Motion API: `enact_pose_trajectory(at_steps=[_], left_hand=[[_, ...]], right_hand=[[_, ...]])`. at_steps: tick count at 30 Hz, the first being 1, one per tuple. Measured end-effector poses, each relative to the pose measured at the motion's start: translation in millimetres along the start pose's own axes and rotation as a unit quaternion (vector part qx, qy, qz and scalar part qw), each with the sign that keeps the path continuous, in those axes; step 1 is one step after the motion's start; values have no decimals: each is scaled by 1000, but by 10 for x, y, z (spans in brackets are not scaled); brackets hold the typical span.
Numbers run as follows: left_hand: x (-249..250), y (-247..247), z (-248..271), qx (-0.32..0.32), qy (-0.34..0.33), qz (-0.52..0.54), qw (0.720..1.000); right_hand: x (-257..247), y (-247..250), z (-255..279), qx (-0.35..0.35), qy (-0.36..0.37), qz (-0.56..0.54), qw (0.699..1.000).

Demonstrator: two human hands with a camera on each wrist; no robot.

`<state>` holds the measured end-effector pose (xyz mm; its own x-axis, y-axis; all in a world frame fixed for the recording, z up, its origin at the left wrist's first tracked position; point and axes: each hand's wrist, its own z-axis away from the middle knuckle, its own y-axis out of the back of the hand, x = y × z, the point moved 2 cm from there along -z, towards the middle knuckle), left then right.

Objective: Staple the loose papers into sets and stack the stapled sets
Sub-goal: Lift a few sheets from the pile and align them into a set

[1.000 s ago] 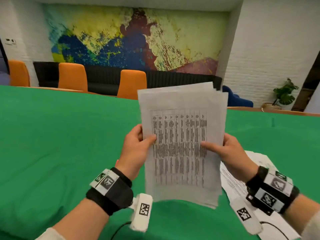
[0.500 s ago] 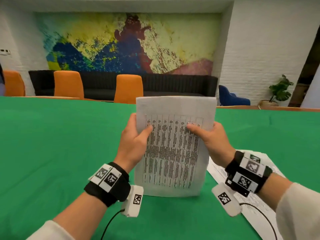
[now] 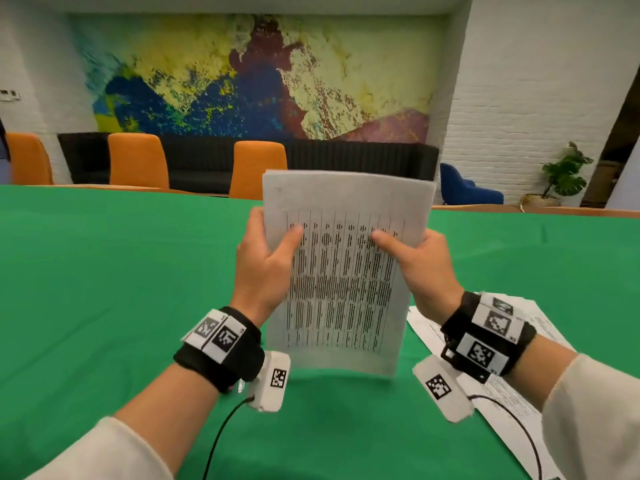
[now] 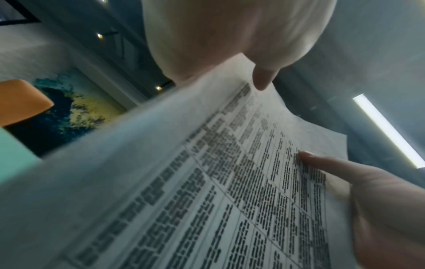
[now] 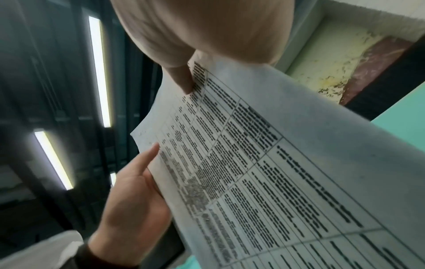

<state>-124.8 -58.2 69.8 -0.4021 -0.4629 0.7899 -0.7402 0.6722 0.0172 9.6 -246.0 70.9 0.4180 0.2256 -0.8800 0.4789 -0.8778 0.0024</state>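
Observation:
A set of white papers [image 3: 341, 271] printed with a table stands upright over the green table [image 3: 104, 289], its bottom edge at or just above the cloth. My left hand [image 3: 266, 261] grips its left edge, thumb on the front. My right hand [image 3: 412, 261] grips the right edge the same way. In the left wrist view the papers [image 4: 207, 182] fill the frame, with my left thumb [image 4: 262, 80] on top and the right hand [image 4: 368, 200] opposite. The right wrist view shows the papers [image 5: 276, 172], my right thumb [image 5: 184, 81] and the left hand [image 5: 138, 191].
More printed sheets [image 3: 502, 393] lie flat on the table under my right wrist. Orange chairs [image 3: 258, 168] stand along the far edge, with a dark sofa [image 3: 346, 157] and a mural wall behind. A plant [image 3: 564, 174] is at the far right.
The sheets, fanned and uneven a second ago, now have their edges squared. Both hands have lowered the set toward the table and slid up near its top.

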Motion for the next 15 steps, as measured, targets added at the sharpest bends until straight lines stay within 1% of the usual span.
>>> enact_pose_trajectory(at_steps=[2, 4, 6, 9, 11, 13, 15], left_hand=[[97, -5, -113, 17, -12, 6, 1000], [116, 2, -181, 15, 0, 34, 999], [9, 30, -143, 9, 29, 54, 998], [-196, 48, 68, -20, 73, 62, 995], [-235, 23, 134, -28, 79, 66, 994], [-176, -1, 65, -20, 72, 72, 995], [-91, -4, -52, -12, 64, 76, 995]], right_hand=[[-109, 8, -64, 9, 6, -28, 1000], [-153, 26, -111, 14, 6, -56, 998], [-66, 54, -90, 9, -6, -49, 999], [207, 60, 47, -22, -51, -13, 998], [283, 31, 108, -20, -62, -23, 998], [221, 8, 90, -2, -43, -38, 998], [118, -1, 49, 1, -16, -43, 999]])
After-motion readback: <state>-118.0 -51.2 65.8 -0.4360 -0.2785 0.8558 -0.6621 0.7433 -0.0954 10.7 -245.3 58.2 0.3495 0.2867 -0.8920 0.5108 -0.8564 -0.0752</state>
